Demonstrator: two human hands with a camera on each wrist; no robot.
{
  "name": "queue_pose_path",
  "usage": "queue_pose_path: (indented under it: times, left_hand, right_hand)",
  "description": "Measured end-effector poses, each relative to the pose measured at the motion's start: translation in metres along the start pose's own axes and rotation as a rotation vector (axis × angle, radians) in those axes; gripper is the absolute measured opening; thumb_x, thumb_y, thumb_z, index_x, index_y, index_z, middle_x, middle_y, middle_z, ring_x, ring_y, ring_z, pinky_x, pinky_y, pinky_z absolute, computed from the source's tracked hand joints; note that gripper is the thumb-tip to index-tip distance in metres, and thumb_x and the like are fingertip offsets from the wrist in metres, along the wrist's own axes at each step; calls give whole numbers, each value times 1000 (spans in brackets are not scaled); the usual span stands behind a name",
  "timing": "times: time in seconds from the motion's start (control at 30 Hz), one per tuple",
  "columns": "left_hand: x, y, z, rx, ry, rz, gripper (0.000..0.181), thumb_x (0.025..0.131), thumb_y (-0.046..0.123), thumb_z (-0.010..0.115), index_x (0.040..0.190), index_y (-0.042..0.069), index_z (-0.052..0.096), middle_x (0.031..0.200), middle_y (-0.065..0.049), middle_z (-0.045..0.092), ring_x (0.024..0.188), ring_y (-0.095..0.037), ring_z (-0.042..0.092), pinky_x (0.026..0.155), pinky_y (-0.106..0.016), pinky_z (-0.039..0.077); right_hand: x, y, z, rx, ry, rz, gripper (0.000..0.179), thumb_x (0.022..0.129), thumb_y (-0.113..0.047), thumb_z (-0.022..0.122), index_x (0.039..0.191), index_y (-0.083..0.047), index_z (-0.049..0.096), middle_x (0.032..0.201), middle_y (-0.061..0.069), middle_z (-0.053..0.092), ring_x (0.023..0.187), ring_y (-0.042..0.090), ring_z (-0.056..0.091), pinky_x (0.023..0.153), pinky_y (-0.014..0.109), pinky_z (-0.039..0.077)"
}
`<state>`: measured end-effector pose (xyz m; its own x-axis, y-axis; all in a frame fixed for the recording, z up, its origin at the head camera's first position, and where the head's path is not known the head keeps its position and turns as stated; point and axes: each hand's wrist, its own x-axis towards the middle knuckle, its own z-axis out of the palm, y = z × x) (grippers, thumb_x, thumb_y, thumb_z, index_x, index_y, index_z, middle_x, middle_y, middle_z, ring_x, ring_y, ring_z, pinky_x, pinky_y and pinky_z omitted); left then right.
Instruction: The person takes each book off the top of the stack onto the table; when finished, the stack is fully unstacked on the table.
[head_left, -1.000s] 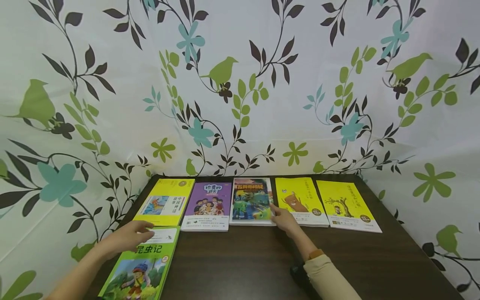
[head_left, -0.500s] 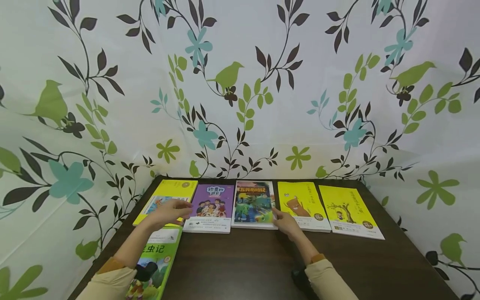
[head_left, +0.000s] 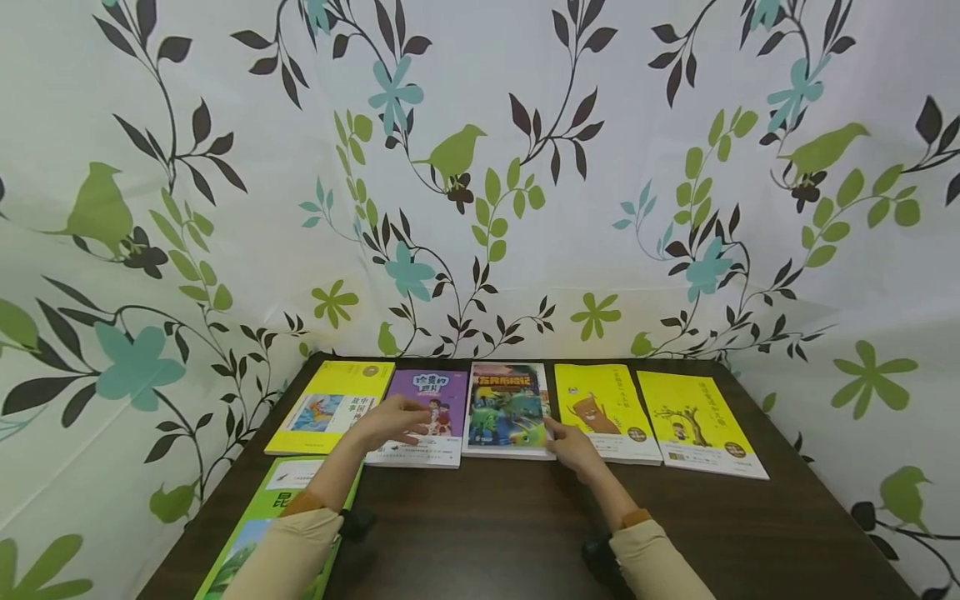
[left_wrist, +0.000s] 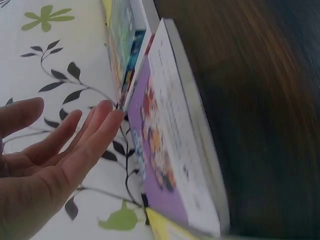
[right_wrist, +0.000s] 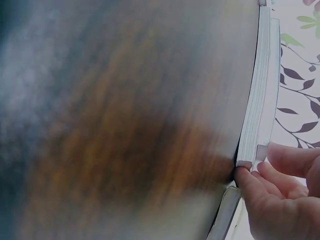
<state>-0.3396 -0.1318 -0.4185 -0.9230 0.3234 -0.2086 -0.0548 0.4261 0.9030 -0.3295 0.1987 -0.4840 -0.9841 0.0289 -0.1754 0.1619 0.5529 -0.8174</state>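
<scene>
In the head view my right hand (head_left: 573, 448) pinches the near right corner of the book with a blue-green cover (head_left: 506, 408), the middle one in the back row. In the right wrist view, thumb and fingers (right_wrist: 252, 187) meet at the corner of its white page block (right_wrist: 252, 115). Above the purple book (head_left: 447, 450) hovers my left hand (head_left: 386, 423), holding nothing and covering part of that cover. The left wrist view has its fingers (left_wrist: 97, 132) extended and apart from the purple book (left_wrist: 160, 145).
A yellow book (head_left: 337, 379) lies at the back left, with a green book (head_left: 258, 504) in front, partly under my left forearm. Two more yellow books, one with a bear (head_left: 600, 400) and one with a tree (head_left: 697, 417), lie to the right on the dark table (head_left: 465, 533).
My left hand has moved right from the green book, past the left yellow book, to above the purple one. My right hand stays at the middle book's corner. The head view shifted slightly.
</scene>
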Motion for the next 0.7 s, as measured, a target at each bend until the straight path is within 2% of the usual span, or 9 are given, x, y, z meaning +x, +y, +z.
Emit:
queue_pose_path:
  times: [0.23, 0.37, 0.43, 0.57, 0.63, 0.7]
  left_hand:
    - [21, -3, 27, -14, 20, -28, 44, 98, 14, 55, 131, -15, 50, 118, -29, 63, 106, -39, 65, 84, -43, 57]
    - [31, -4, 41, 24, 61, -34, 42, 95, 12, 56, 126, -17, 54, 110, -28, 65, 98, -34, 67, 82, -41, 57]
    - [37, -6, 48, 74, 86, -22, 39, 95, 11, 56, 121, -17, 58, 103, -27, 67, 90, -30, 67, 79, -39, 58]
    - [46, -8, 61, 170, 146, 8, 31, 93, 14, 60, 103, -15, 66, 86, -20, 67, 73, -22, 64, 66, -32, 56]
    - [49, -7, 67, 210, 174, 6, 28, 92, 17, 62, 87, -11, 68, 74, -13, 63, 64, -18, 60, 58, -29, 50]
    - [53, -5, 72, 249, 193, 10, 30, 91, 18, 64, 73, -4, 62, 68, -6, 57, 57, -15, 53, 52, -26, 43]
  right_hand:
    - [0, -1, 1, 6, -3, 9, 53, 91, -6, 57, 144, -7, 48, 148, 28, 40, 118, 36, 47, 99, 56, 39]
    - [1, 1, 1, 12, -11, 11, 54, 91, -6, 56, 144, -6, 47, 148, 28, 40, 113, 36, 46, 95, 52, 40]
    - [1, 1, 1, 14, -9, 14, 54, 91, -5, 57, 144, -6, 47, 147, 29, 41, 111, 36, 47, 94, 52, 41]
    - [1, 0, 1, 16, -9, 17, 54, 91, -5, 58, 144, -6, 47, 144, 32, 43, 108, 36, 49, 97, 54, 43]
    - [1, -1, 1, 21, -10, 21, 55, 91, -5, 58, 144, -6, 47, 143, 33, 44, 109, 36, 50, 98, 56, 43]
    - [1, -2, 0, 17, -12, 17, 54, 91, -5, 59, 144, -6, 47, 143, 33, 44, 112, 37, 51, 99, 57, 43]
